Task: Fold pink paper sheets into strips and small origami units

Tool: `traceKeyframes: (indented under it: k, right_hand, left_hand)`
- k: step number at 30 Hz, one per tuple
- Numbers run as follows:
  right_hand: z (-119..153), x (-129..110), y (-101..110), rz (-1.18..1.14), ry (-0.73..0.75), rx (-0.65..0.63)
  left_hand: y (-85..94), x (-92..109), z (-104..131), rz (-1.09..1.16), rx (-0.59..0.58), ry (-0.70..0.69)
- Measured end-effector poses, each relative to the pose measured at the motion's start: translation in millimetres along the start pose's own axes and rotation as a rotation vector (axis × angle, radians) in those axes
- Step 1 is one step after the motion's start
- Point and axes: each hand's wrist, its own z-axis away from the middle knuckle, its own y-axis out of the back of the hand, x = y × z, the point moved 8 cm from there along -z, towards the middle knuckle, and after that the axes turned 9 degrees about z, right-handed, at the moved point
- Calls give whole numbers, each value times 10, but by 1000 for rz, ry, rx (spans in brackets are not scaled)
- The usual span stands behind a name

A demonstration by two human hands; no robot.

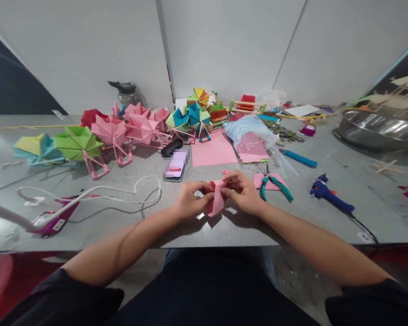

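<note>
A folded piece of pink paper (217,202) is held up between both hands near the table's front edge. On its left side my left hand (193,199) pinches it with thumb and fingers. The fingers of my right hand (242,192) close on its upper right part. Behind the right hand lie pink paper pieces (279,182), with teal-handled pliers (275,183) on top. A phone (177,164) rests beyond the left hand. Farther back is a large pink sheet (212,149).
Several folded paper models (78,144) line the back left. A blue glue gun (331,194) and a steel basin (370,131) are at right, near a blue cutter (297,158). A purple power strip (56,219) and white cable (122,199) lie left. A plastic bag (250,131) stands behind.
</note>
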Motion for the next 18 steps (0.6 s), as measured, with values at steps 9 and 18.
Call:
traceKeyframes:
  k: [9,18]
  right_hand:
    - [-13,-27,-3,43,23,-26]
    - [-43,-153,-67,146,71,-122]
  left_hand:
    - [54,-5,-5,-51,-20,-4]
    - [33,-98,5,-129,-59,-5]
